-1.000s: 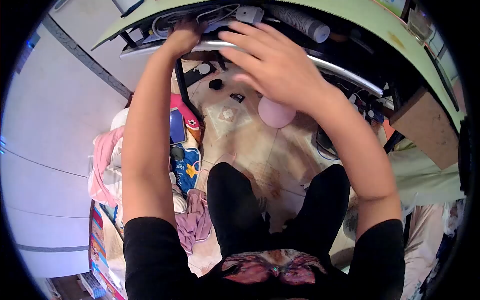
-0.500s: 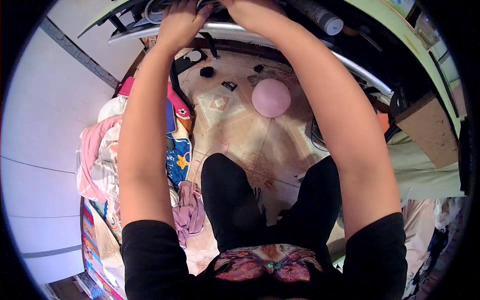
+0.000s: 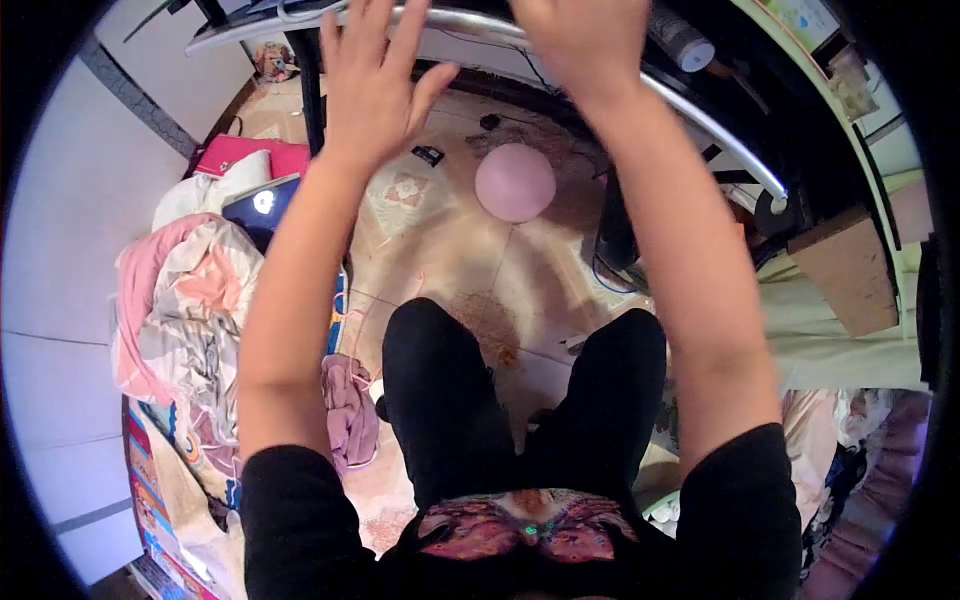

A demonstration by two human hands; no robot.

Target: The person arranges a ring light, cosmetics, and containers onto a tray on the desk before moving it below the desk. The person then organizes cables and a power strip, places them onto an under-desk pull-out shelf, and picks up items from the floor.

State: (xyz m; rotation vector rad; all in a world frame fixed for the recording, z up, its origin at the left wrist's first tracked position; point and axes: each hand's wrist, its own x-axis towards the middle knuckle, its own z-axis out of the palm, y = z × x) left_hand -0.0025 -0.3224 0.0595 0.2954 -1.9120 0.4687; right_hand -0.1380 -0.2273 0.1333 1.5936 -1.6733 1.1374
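Observation:
My left hand is raised near the top of the view with its fingers spread, and I see nothing in it. It overlaps a silver metal bar along the desk's front edge; I cannot tell whether it touches. To its left a white cable lies by the bar. My right hand is farther right, also over the bar, blurred, its fingers cut off by the top edge. Just right of it, a dark cylinder with a pale end lies on the dark shelf.
A pink ball sits on the tiled floor, with small black objects nearby. At left are heaped bedding, a dark blue flat item and a purple cloth. A brown board leans at right.
My left hand has come down and away from the cables on the shelf, its fingers now spread. My right hand has shifted right. The view has turned slightly.

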